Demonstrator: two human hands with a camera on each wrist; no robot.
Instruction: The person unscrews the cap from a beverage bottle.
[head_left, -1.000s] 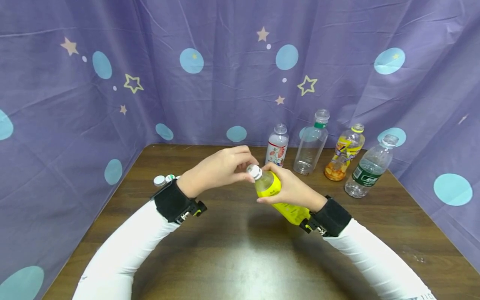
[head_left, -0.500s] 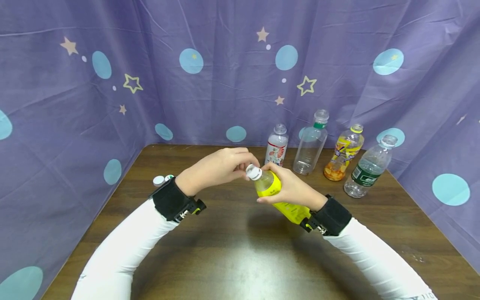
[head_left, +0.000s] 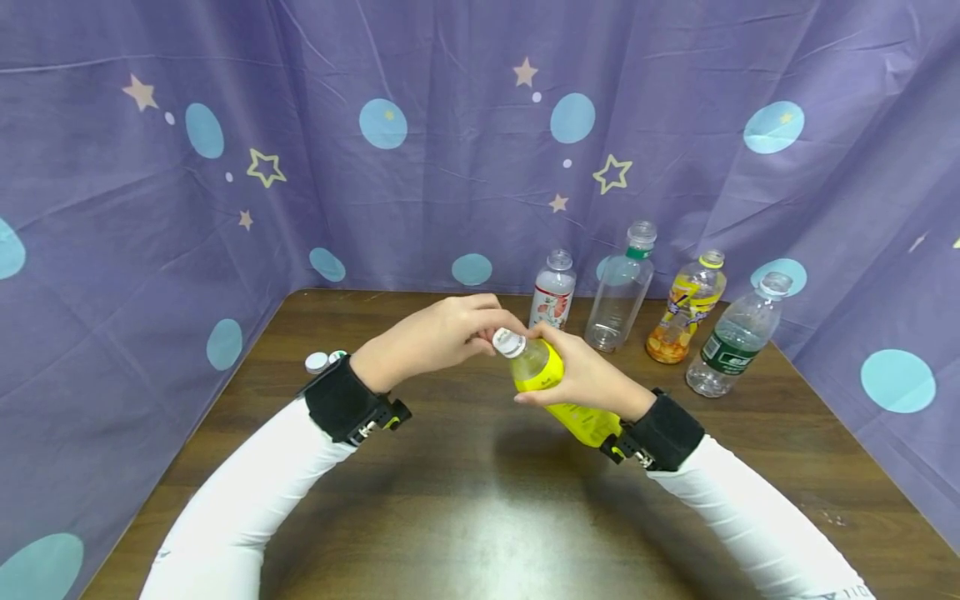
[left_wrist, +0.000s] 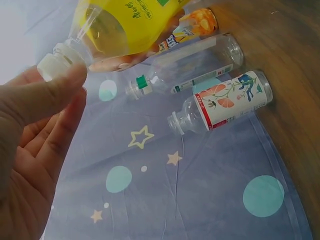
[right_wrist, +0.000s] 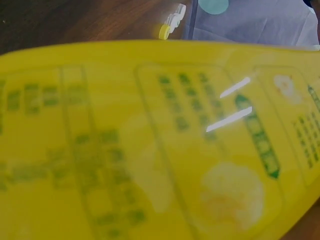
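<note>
A bottle with a yellow label (head_left: 546, 379) is held tilted above the table, its neck pointing up and left. My right hand (head_left: 583, 377) grips its body. My left hand (head_left: 442, 335) pinches the white cap (head_left: 508, 342) between thumb and fingers. In the left wrist view the cap (left_wrist: 56, 61) sits against my thumb, with the yellow bottle (left_wrist: 125, 25) above. The right wrist view is filled by the yellow label (right_wrist: 160, 140).
Several capless bottles stand at the back right: a floral one (head_left: 554, 292), a clear one (head_left: 622, 287), an orange-filled one (head_left: 686, 320) and a green-labelled one (head_left: 731, 346). Loose caps (head_left: 324, 361) lie at the left table edge. A purple curtain (head_left: 420, 133) surrounds the brown table (head_left: 465, 500).
My left hand's fingers have shifted slightly round the cap; the bottle and my right hand have stayed nearly in place.
</note>
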